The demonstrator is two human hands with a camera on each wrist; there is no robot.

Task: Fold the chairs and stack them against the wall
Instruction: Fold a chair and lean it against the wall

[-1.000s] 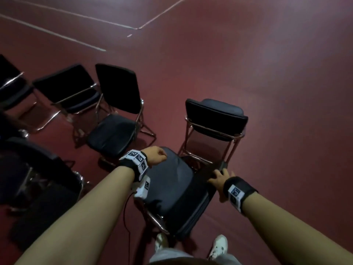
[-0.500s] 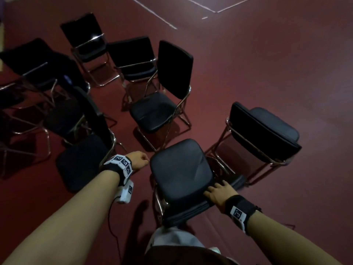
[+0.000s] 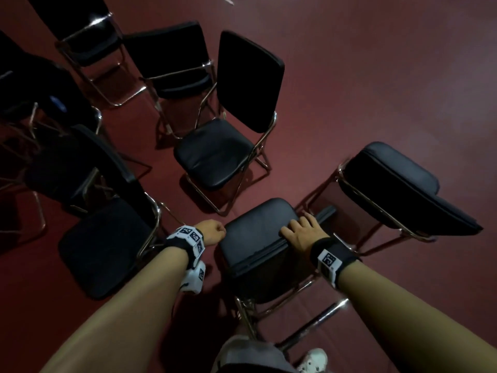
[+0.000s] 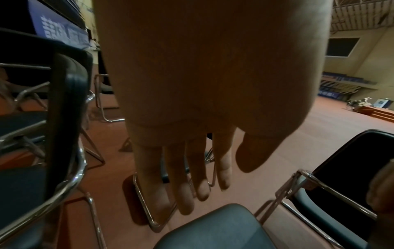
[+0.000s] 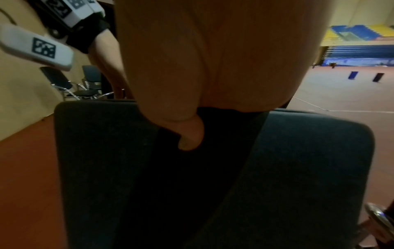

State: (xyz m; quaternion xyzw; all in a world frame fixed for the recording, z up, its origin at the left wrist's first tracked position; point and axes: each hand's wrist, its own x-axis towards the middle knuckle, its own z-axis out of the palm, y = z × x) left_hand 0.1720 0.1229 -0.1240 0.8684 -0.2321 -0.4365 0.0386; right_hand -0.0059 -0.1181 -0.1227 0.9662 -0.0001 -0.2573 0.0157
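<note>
A black padded folding chair [image 3: 252, 238] with chrome legs [image 3: 314, 319] stands folded right in front of me. My right hand [image 3: 304, 232] grips its top right edge, fingers over the far side and thumb [image 5: 187, 134] pressed on the near face of the pad [image 5: 298, 168]. Just off the pad's left edge is my left hand [image 3: 212, 232]. In the left wrist view its fingers [image 4: 185, 193] hang down straight above the pad [image 4: 213, 227] and hold nothing.
Unfolded black chairs ring me on the dark red floor: one straight ahead [image 3: 215, 154], one at the right [image 3: 398, 184], one close at the left [image 3: 107, 243], several more behind [image 3: 172, 57]. My white shoe [image 3: 312, 359] is beside the chair's legs.
My view has swung left, bringing more chairs into sight. My right hand has slid from the chair's side to its top right edge. The left hand stays beside the left edge.
</note>
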